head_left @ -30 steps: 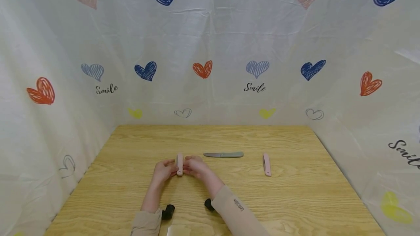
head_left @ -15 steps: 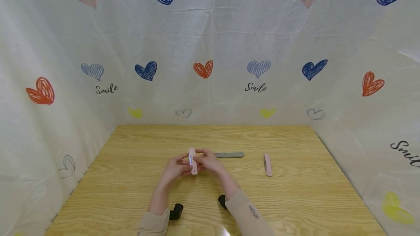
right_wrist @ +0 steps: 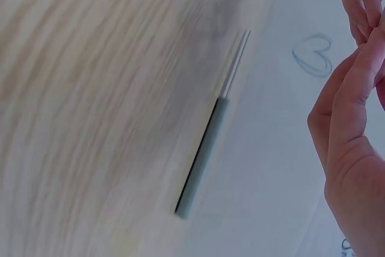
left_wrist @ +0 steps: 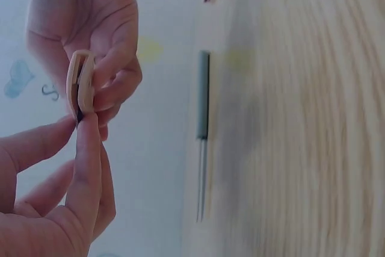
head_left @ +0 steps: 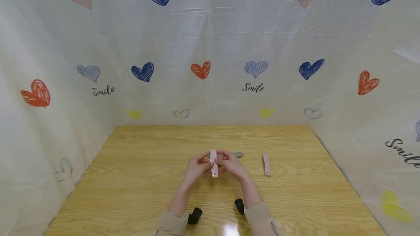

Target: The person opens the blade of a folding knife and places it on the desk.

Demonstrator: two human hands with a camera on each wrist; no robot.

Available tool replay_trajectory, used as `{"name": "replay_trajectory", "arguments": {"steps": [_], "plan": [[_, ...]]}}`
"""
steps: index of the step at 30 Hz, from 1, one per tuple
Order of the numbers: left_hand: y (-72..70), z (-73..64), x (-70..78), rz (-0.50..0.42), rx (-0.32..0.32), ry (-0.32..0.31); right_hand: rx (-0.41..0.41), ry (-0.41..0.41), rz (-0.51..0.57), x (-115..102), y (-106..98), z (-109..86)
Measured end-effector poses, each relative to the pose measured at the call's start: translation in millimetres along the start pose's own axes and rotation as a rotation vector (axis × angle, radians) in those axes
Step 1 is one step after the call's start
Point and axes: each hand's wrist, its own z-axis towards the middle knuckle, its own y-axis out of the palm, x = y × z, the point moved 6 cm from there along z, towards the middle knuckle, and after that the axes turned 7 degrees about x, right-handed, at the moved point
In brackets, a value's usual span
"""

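A pink folding knife (head_left: pixel 214 172) is held upright above the table between both hands. In the left wrist view, my left hand (left_wrist: pixel 60 191) pinches it at the dark blade edge with thumb and fingers. My right hand (left_wrist: pixel 90 22) grips the pink handle (left_wrist: pixel 87 85) from the other side. In the head view, the left hand (head_left: pixel 195 168) and right hand (head_left: pixel 233 166) meet around the knife. Behind them lies a knife with a grey-green handle (head_left: pixel 238 154), its blade mostly hidden by the hands. The right wrist view shows that green-handled knife (right_wrist: pixel 203 157) whole, blade out.
Another pink folding knife (head_left: pixel 266 164) lies folded on the wooden table (head_left: pixel 141 170), to the right of the hands. Black wrist-worn pieces (head_left: pixel 195 216) stick out inward from the sleeves. A white curtain (head_left: pixel 226 43) printed with hearts surrounds the table.
Both hands have lifted the pink folding knife off the table and carried it right, in front of the green-handled knife. The other pink folding knife stays put.
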Motion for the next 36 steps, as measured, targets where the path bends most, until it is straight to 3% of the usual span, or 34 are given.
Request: {"name": "replay_trajectory", "arguments": {"steps": [6,12,24,36], "plan": [[18.1,0.4,-2.5,0.013,-0.032,-0.014,-0.002,0.028,0.024,5.6,-15.9,-11.7],[24.2,1.8,-6.3,0.031,-0.055,-0.048,0.000,0.030,0.011,13.5,-21.1,-14.3],[24.5,2.0,-15.0,-0.051,-0.047,-0.053,0.078,0.036,0.030,23.3,-22.3,-11.8],[22.8,9.0,-25.8,-0.092,-0.028,-0.084,0.066,0.022,0.004,16.8,-21.0,-10.6]]}}
